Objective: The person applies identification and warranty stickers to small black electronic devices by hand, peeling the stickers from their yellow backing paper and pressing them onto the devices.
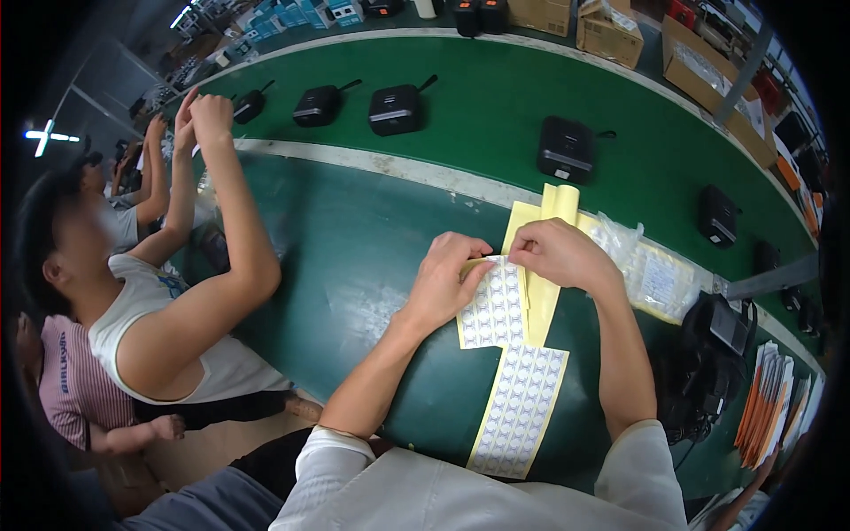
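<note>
A sticker sheet with rows of small white labels on yellow backing lies on the dark green table. My left hand rests on its upper left corner, fingers pressing it. My right hand pinches the sheet's top edge where a yellow backing strip folds off. A second sticker sheet lies just below, nearer my body. More yellow backing paper sticks out behind my right hand.
Several black devices ride on the bright green conveyor belt. A clear bag with label sheets lies right of my hands, a black device beyond it. Another person sits at my left, arms raised. Cardboard boxes stand behind the belt.
</note>
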Available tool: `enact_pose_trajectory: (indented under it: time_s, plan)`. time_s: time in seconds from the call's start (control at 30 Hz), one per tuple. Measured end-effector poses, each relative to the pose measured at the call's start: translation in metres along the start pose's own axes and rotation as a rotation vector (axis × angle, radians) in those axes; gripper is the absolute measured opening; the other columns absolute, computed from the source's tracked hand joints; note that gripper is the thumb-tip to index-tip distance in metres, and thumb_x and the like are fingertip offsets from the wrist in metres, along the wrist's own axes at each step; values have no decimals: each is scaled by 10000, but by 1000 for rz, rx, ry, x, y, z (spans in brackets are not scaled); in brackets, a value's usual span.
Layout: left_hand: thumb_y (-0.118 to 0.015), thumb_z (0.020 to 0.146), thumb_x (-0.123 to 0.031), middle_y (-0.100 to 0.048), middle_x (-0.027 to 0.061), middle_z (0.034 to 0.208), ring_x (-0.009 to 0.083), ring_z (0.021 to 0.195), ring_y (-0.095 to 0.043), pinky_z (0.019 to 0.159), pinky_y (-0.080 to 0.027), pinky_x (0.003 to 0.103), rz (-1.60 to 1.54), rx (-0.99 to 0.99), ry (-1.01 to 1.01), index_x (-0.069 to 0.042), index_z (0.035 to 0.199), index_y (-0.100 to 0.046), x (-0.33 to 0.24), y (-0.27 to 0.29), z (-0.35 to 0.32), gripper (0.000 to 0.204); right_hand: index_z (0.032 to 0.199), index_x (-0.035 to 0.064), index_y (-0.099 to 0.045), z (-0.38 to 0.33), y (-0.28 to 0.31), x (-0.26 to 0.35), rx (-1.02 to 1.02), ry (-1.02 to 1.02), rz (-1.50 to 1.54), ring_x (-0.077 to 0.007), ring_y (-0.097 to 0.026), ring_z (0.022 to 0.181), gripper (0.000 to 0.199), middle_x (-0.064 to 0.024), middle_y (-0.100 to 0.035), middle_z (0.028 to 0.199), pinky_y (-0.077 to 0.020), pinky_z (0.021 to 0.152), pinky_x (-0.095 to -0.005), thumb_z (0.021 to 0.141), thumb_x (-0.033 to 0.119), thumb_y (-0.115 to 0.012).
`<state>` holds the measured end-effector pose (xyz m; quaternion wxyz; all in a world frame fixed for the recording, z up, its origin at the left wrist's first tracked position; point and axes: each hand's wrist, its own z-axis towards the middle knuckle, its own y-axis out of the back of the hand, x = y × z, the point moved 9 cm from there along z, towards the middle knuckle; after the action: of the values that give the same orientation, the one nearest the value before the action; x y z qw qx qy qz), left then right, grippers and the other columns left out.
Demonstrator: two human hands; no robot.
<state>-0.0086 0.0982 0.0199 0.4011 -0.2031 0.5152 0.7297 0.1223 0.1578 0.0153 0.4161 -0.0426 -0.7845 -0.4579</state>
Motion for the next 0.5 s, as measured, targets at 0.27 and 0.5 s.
enact_pose_trajectory:
  time_s: [0.27, 0.5]
  plan:
    - [-741, 731, -6, -599, 105, 878, 303, 892, -599, 806, -480, 406, 198, -84, -294, -33, 854, -603, -25, 4, -3, 187, 864, 2, -704, 2, -2, 2, -12, -1, -18, -285, -668, 766, 186, -140, -697, 821, -517, 718, -365, 828, 175, -645]
    - [-714, 759, -36, -545, 97, 857, 295, 787, -595, 679, -495, 392, 371, -24, -276, -37, 844, -599, -33, -1, -5, 143, 869, 9, -713, 2, -8, 0, 14, -41, -83, -258, -663, 737, 163, -134, -696, 799, -510, 690, -353, 831, 157, -656]
